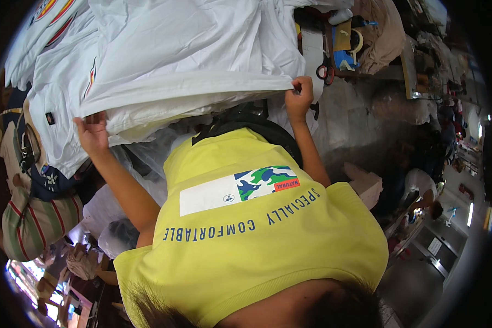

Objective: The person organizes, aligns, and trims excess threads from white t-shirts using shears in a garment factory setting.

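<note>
A white T-shirt (197, 46) is spread out in front of me, on a pile of similar white cloth. Its hem stretches between my hands, lifted a little, with a shadowed gap beneath the edge. My right hand (299, 98) is closed in a pinch on the right end of this hem. At the left end is my left hand (94, 135), palm turned up. Its thumb lies along the cloth edge and its fingers reach under the fabric, their tips partly hidden; it appears to grip the edge loosely.
Red-handled scissors (326, 72) lie right of the shirt, near a tape roll (356, 41) and a white bottle (340, 16). A striped bag (41, 223) and a dark blue bag (52, 183) are at the left. Clear plastic sheeting (147, 156) lies below the cloth. Other people are at the right.
</note>
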`<act>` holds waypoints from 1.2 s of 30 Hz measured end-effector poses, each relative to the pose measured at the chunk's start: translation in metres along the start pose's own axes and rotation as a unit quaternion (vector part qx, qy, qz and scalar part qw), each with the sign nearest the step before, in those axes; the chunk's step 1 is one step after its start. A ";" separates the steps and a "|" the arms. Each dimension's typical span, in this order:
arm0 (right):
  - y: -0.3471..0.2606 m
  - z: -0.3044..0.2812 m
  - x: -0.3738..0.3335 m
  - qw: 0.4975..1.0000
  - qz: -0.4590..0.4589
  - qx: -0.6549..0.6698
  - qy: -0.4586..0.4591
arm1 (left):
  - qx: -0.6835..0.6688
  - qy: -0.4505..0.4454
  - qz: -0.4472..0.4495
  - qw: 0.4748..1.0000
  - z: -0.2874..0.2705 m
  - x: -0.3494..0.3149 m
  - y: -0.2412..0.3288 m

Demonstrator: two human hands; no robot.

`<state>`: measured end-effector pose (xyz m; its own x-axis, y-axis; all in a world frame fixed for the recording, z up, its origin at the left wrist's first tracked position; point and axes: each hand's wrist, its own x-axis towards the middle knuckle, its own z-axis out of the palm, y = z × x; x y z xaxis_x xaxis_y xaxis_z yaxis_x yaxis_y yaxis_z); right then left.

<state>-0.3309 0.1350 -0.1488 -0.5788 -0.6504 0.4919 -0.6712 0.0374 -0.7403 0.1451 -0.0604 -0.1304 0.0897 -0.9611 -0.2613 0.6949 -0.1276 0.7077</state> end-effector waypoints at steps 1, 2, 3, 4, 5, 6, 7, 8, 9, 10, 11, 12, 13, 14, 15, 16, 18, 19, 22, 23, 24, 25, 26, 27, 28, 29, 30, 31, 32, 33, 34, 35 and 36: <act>0.003 0.002 0.000 0.999 -0.029 -0.019 -0.013 | 0.003 0.038 -0.015 0.999 -0.009 0.007 -0.011; 0.007 0.002 -0.001 0.997 -0.059 -0.042 -0.026 | -0.012 0.068 0.023 0.997 -0.026 0.017 -0.026; 0.011 0.000 -0.003 0.995 -0.076 -0.058 -0.036 | -0.032 0.052 0.025 0.998 -0.027 0.017 -0.031; 0.016 -0.002 -0.005 0.992 -0.093 -0.074 -0.048 | -0.053 0.037 0.028 0.998 -0.030 0.016 -0.033; 0.020 -0.003 -0.007 0.988 -0.110 -0.089 -0.060 | -0.074 0.024 0.031 0.997 -0.033 0.015 -0.035; 0.020 -0.003 -0.008 0.991 -0.093 -0.079 -0.059 | -0.083 0.005 0.021 0.996 -0.039 0.016 -0.034; 0.019 -0.002 -0.010 0.993 -0.075 -0.069 -0.059 | -0.091 -0.005 0.014 0.996 -0.044 0.018 -0.034; 0.018 -0.001 -0.010 0.995 -0.058 -0.059 -0.058 | -0.098 -0.015 0.007 0.995 -0.050 0.020 -0.033; 0.019 -0.001 -0.010 0.995 -0.057 -0.059 -0.062 | -0.106 -0.026 0.001 0.994 -0.050 0.021 -0.032; 0.020 -0.001 -0.010 0.994 -0.056 -0.060 -0.066 | -0.090 -0.002 0.011 0.996 -0.049 0.021 -0.033; 0.021 -0.001 -0.010 0.994 -0.054 -0.061 -0.070 | -0.074 0.021 0.021 0.997 -0.049 0.021 -0.035; 0.020 -0.001 -0.010 0.994 -0.053 -0.059 -0.071 | -0.057 0.043 0.029 0.997 -0.047 0.021 -0.036; 0.020 -0.001 -0.009 0.994 -0.051 -0.057 -0.072 | -0.061 0.035 0.027 0.997 -0.045 0.020 -0.037; 0.020 -0.001 -0.009 0.995 -0.049 -0.056 -0.073 | -0.064 0.026 0.025 0.997 -0.044 0.019 -0.037; 0.022 -0.001 -0.009 0.995 -0.040 -0.054 -0.071 | -0.068 0.018 0.024 0.997 -0.045 0.018 -0.037; 0.023 0.000 -0.010 0.996 -0.031 -0.053 -0.068 | -0.069 0.013 0.024 0.997 -0.045 0.018 -0.038; 0.024 0.000 -0.011 0.996 -0.019 -0.050 -0.064 | -0.071 0.003 0.025 0.997 -0.047 0.018 -0.038; 0.024 0.001 -0.011 0.997 -0.015 -0.050 -0.063 | -0.074 0.001 0.024 0.997 -0.048 0.018 -0.038; 0.023 0.000 -0.011 0.997 -0.007 -0.044 -0.062 | -0.076 0.003 0.025 0.997 -0.048 0.019 -0.040; 0.023 0.000 -0.010 0.997 -0.004 -0.042 -0.062 | -0.071 0.009 0.030 0.997 -0.047 0.019 -0.041; 0.024 0.000 -0.011 0.997 -0.005 -0.044 -0.062 | -0.067 0.015 0.035 0.997 -0.044 0.018 -0.042; 0.025 0.000 -0.011 0.997 -0.005 -0.046 -0.062 | -0.062 0.021 0.041 0.997 -0.040 0.017 -0.042; 0.026 0.000 -0.011 0.997 -0.006 -0.048 -0.062 | -0.058 0.027 0.046 0.997 -0.037 0.016 -0.043; 0.026 -0.001 -0.010 0.997 0.005 -0.039 -0.066 | -0.054 0.033 0.053 0.997 -0.034 0.014 -0.043; 0.025 -0.002 -0.010 0.997 0.015 -0.030 -0.069 | -0.044 0.037 0.057 0.997 -0.031 0.011 -0.042; 0.024 -0.003 -0.010 0.997 0.025 -0.020 -0.073 | -0.034 0.042 0.063 0.997 -0.028 0.008 -0.041; 0.026 -0.002 -0.007 0.995 0.057 0.059 -0.057 | -0.024 0.049 0.071 0.996 -0.026 0.003 -0.039; 0.026 -0.004 -0.003 0.986 0.089 0.134 -0.039 | 0.019 0.053 0.097 0.994 -0.014 -0.005 -0.040; 0.026 -0.008 0.003 0.965 0.129 0.226 -0.025 | 0.061 0.057 0.122 0.989 -0.002 -0.015 -0.043; 0.007 -0.014 0.012 0.942 0.204 0.266 -0.008 | 0.106 0.066 0.151 0.981 0.004 -0.024 -0.042; -0.002 -0.018 0.019 0.920 0.220 0.322 0.022 | 0.188 0.086 0.189 0.960 0.004 -0.028 -0.045; -0.006 -0.022 0.025 0.893 0.237 0.378 0.052 | 0.370 0.065 0.252 0.892 0.003 -0.037 -0.044; -0.007 -0.028 0.030 0.875 0.237 0.417 0.067 | 0.535 0.044 0.301 0.788 0.007 -0.051 -0.046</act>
<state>-0.3566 0.1364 -0.1161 -0.7866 -0.6156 0.0476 0.1973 -0.3237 -0.9253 0.1036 -0.0074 -0.1445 0.2555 -0.9114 0.3225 -0.4878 0.1665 0.8569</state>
